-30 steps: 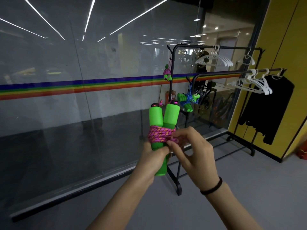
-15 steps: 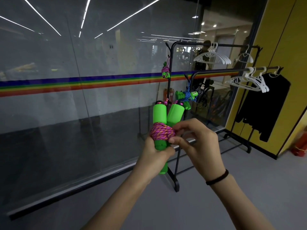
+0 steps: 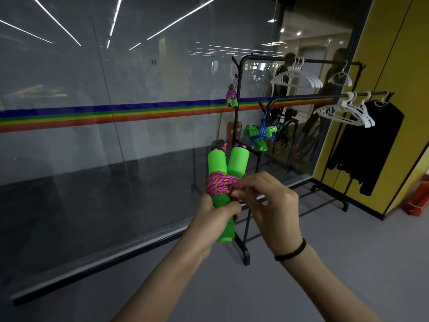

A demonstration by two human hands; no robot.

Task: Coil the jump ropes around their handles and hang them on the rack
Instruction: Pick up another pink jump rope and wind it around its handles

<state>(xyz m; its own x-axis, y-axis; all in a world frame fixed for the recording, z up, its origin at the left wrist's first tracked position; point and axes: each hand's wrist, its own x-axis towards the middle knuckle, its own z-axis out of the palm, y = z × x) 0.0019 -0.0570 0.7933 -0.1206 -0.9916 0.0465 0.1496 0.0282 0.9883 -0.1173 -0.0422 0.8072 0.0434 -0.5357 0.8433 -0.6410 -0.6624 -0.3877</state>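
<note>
Green handles [image 3: 228,166] are held nearly upright and side by side, their tops splayed slightly apart, with a pink rope [image 3: 219,183] wound tightly round their middles. The lower part of the pair is clasped by the left grip [image 3: 213,217], its fingers curled round just below the coil. The rope at the coil's right edge is pinched between thumb and fingertips of the right grip [image 3: 269,203]; whether a loose end is being tucked in cannot be made out. The coiling is judged nearly done, with the hanging yet to come. The black rack [image 3: 301,98] is seen beyond the bundle, ahead and a little to the right, its post rising above the handle tops, and the right grip is judged the nearer to it. Two wrapped ropes are already hung there: a pink bundle [image 3: 232,98] high on the post and a blue bundle [image 3: 261,133] lower down. A lift upward and forward, roughly along the handles' long axis, is therefore called for. No desk is in view. A grey floor [image 3: 348,240] lies below, a glass wall [image 3: 116,159] stands at the left, and white hangers [image 3: 297,77] and a dark garment [image 3: 371,145] are hung before a yellow wall [image 3: 413,66].
</note>
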